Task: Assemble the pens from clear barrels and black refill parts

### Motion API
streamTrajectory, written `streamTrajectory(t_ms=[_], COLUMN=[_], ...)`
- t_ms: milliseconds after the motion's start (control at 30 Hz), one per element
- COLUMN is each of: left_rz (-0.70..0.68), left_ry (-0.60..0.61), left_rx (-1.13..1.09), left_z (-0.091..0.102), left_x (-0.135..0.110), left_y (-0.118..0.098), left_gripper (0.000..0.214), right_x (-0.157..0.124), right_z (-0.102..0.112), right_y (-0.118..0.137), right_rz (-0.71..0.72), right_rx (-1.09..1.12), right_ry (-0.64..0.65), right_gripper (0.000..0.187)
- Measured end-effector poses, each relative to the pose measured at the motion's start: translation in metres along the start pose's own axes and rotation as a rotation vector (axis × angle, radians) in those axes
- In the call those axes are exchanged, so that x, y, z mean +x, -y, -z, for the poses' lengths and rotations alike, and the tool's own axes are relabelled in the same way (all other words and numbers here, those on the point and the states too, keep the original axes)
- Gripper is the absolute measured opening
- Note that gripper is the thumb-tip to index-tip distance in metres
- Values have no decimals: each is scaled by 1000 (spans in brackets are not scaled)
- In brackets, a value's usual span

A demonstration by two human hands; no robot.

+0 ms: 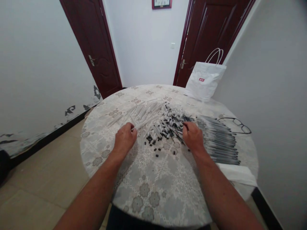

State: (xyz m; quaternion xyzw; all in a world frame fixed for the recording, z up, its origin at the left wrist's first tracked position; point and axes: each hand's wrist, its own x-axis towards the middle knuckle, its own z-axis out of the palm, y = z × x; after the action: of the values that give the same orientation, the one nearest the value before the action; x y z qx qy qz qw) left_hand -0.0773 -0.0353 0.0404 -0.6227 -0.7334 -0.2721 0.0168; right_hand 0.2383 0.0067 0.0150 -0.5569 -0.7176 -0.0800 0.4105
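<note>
My left hand (126, 136) is closed in a pinch at the near left edge of a heap of clear pen barrels (141, 111); a pale barrel end shows at its fingertips. On the right, my right hand (193, 135) is closed with fingertips together at a bundle of thin dark pen refills (177, 135), and seems to grip one; the fingers partly hide it. Between the hands lie white-and-black pen caps (165, 123) in a loose pile. Small black plugs (157, 155) are scattered in front of them.
Right of my right hand, finished-looking pens (220, 140) lie in a row. Beside them are eyeglasses (242, 127) and a folded white sheet (237, 174). A white bag (206, 81) stands at the back right of the round, cloth-covered table (148, 191).
</note>
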Motion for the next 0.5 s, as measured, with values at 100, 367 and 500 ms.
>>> streamTrajectory(t_ms=[100, 367, 500], left_rz=[62, 167, 234], left_ry=[-73, -11, 8], left_rx=[-314, -1218, -1396], left_z=[8, 12, -4], left_x=[9, 21, 22], left_y=[-3, -39, -50], left_gripper=[19, 27, 27], right_x=[3, -1, -3], right_z=[3, 0, 4], right_y=[-14, -17, -2], right_rz=[-70, -103, -72], right_rx=[-32, -130, -151], right_ry=[-21, 214, 397], right_gripper=[28, 29, 22])
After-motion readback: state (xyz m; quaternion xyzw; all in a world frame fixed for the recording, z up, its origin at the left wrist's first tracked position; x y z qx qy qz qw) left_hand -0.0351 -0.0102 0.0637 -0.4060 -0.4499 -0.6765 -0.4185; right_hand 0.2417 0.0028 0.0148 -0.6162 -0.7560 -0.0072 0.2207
